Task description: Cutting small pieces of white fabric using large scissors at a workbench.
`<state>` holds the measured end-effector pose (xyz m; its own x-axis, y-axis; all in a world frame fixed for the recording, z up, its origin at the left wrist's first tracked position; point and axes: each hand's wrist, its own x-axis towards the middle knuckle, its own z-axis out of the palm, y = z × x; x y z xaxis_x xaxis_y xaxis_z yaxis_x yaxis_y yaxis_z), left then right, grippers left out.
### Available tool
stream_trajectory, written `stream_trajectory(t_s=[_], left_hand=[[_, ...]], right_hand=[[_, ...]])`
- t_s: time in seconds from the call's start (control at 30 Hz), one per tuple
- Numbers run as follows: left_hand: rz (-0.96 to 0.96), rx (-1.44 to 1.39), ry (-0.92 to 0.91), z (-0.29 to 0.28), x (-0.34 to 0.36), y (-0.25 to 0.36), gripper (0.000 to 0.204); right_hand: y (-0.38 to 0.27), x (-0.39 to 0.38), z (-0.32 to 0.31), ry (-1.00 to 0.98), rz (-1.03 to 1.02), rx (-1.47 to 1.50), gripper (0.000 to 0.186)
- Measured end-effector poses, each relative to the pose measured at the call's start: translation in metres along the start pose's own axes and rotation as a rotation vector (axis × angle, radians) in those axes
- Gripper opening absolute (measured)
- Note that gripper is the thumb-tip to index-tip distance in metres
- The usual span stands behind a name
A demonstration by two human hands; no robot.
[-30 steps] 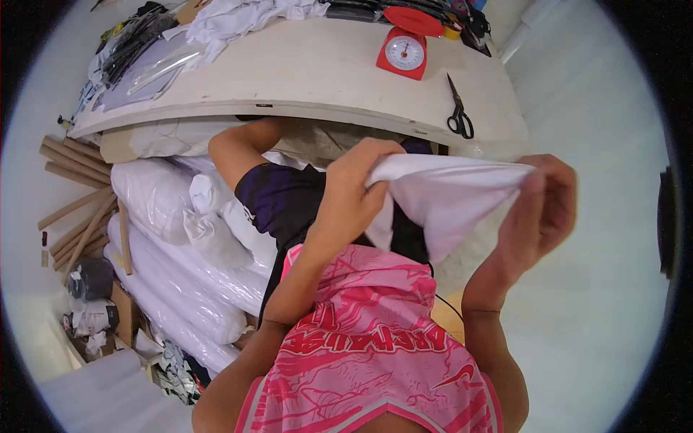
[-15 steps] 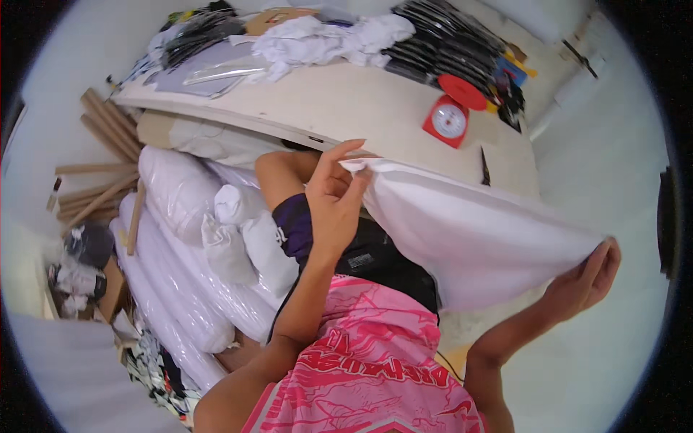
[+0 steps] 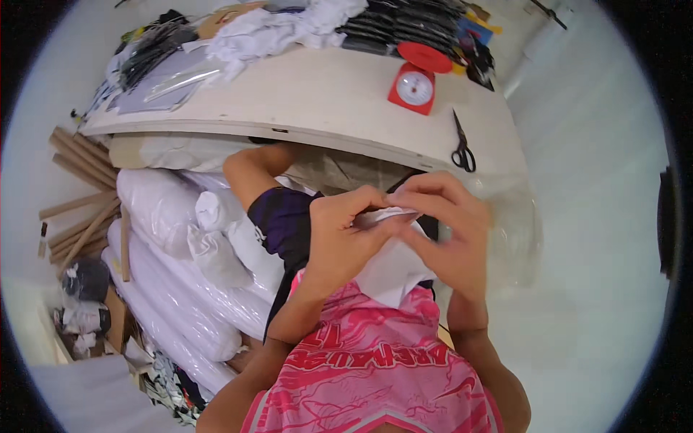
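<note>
A white cloth [image 3: 393, 274] hangs from my two hands over my lap, its upper edge bunched between my fingers. My left hand [image 3: 346, 234] pinches this edge between thumb and fingers. Close against it, my right hand [image 3: 451, 231] has its fingers curled over the other side of the gathered edge, slightly blurred. Most of the cloth's upper part is hidden behind both hands.
Ahead stands a cream table [image 3: 303, 94] bearing a red dial scale [image 3: 413, 86], black scissors [image 3: 463, 144], a white cloth heap [image 3: 267, 36] and stacked black packets [image 3: 401, 29]. Plastic-wrapped white rolls [image 3: 166, 303] and cardboard tubes [image 3: 86, 202] lie at the left.
My right hand has come in from the far right to meet my left. The cloth, stretched wide before, is now gathered and hangs down between them. The scissors show fully now.
</note>
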<state>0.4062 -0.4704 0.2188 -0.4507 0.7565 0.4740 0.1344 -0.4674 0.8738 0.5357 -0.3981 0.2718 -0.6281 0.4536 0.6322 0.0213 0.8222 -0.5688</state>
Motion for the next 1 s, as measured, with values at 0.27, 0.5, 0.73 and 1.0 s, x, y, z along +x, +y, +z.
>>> stream_trajectory(t_s=[0.27, 0.5, 0.73, 1.0], left_hand=[[-0.076, 0.073, -0.162, 0.013, 0.003, -0.016, 0.015], [-0.110, -0.006, -0.109, 0.023, -0.002, -0.013, 0.011], [-0.061, 0.014, -0.106, 0.019, 0.000, -0.013, 0.010], [0.074, 0.069, -0.160, 0.017, -0.003, -0.014, 0.012]], right_hand=[[0.043, -0.026, -0.003, 0.221, 0.093, 0.201, 0.015], [0.048, -0.031, -0.011, 0.455, 0.208, 0.432, 0.016], [0.040, -0.034, -0.010, 0.256, 0.169, 0.411, 0.031], [0.044, -0.041, -0.007, 0.240, 0.116, 0.231, 0.020]])
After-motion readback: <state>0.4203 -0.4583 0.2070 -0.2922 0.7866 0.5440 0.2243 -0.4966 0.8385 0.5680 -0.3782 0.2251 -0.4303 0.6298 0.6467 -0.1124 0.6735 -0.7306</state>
